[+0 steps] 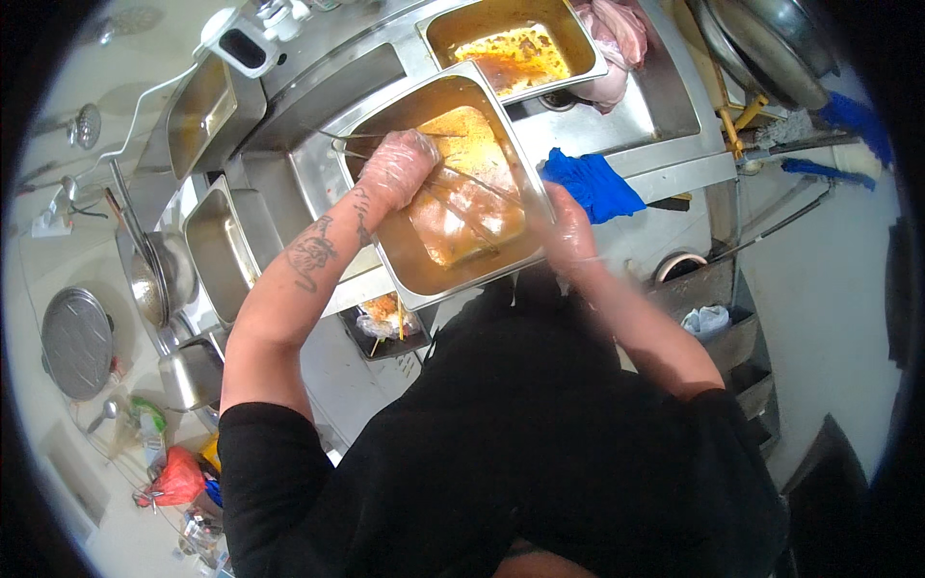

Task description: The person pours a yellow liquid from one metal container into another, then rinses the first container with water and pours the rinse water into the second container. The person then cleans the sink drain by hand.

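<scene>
A deep rectangular steel pan (pixel 405 285) with greasy orange-brown liquid in it is tilted in front of me, over the edge of a steel sink. My left hand (pixel 401 162), in a clear plastic glove, is closed around several thin dark rods that cross the pan; what they belong to is unclear. My right hand (pixel 567 224), also gloved and partly blurred, grips the pan's right rim. A blue cloth (pixel 594 186) lies just beyond that hand on the sink's edge. Behind stands a second steel pan (pixel 592 68) with oily yellow-orange residue.
Raw meat (pixel 614 50) lies in the sink at the back right, beside the second pan. Empty steel pans (pixel 220 249) and a strainer (pixel 148 282) stand at the left. Below the sink edge is a black tray (pixel 383 350) with food scraps. Large metal bowls (pixel 759 58) are at the upper right.
</scene>
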The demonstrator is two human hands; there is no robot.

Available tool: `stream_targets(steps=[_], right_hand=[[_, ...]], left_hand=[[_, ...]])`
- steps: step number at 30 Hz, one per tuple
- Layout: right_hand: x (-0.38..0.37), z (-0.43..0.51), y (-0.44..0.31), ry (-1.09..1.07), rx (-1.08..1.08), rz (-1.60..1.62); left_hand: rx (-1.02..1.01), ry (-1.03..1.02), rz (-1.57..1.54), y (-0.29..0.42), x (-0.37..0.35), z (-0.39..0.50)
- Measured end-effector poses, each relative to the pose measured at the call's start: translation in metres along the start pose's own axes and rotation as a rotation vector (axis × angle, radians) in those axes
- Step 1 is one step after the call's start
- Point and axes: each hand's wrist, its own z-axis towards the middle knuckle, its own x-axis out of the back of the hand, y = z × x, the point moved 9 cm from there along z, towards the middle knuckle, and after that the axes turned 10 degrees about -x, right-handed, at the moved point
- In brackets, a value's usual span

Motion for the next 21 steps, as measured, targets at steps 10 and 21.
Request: stream_targets(steps=[10,21], right_hand=[[0.007,-0.007,-0.026,0.056,0.146,-0.110],[0.005,-0.005,-0.024,0.021,0.143,-0.145]], left_hand=[[0.019,-0.075,0.099,0.009,-0.019,0.015],[-0.054,-0.174,-0.020,-0.001,-0.018,-0.007]])
